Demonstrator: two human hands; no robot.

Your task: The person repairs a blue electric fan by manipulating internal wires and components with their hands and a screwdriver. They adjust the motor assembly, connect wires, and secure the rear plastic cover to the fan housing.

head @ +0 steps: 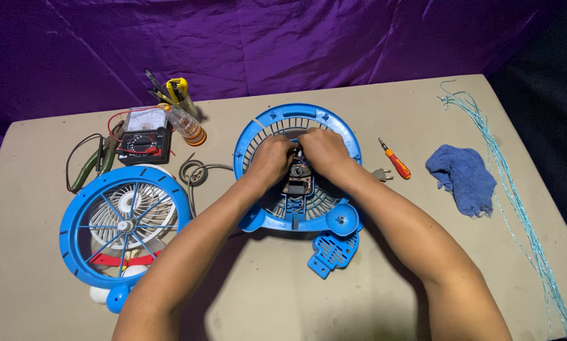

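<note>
A round blue fan housing (pixel 272 123) with a grille lies at the table's middle. At its centre sits a dark motor (pixel 298 180) with thin wires. My left hand (pixel 269 161) and my right hand (pixel 324 150) meet over the top of the motor, fingers curled on the wires and the part there. What the fingertips pinch is hidden. A small blue slotted cover (pixel 332 252) lies just below the housing.
A blue front grille with white fan blades (pixel 122 221) lies at the left. Behind it are a multimeter (pixel 144 137), green-handled pliers (pixel 94 164), a cup of tools (pixel 177 95) and a clear bottle (pixel 187 126). To the right lie an orange screwdriver (pixel 395 161), a blue cloth (pixel 463 177) and pale strings (pixel 517 202).
</note>
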